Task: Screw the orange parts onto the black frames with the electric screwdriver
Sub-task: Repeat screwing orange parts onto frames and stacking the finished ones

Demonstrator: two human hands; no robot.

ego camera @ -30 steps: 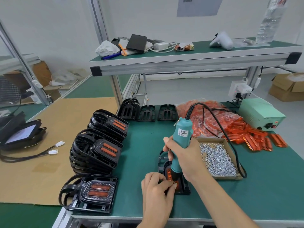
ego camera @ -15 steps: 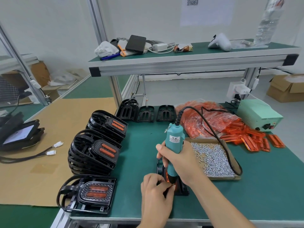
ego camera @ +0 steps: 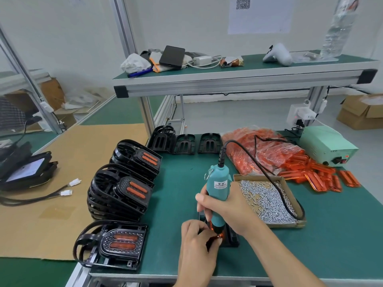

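On the upper shelf (ego camera: 244, 76) lay a black case (ego camera: 172, 57), a white charger (ego camera: 202, 59) and a white controller (ego camera: 277, 54), while a pale green power supply (ego camera: 326, 145) sat at the bench's far right corner.

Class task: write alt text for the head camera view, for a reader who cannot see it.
A right hand grips a teal electric screwdriver, tip down on a black frame, while the left hand pinches at the tip. A tray of screws sits beside it.
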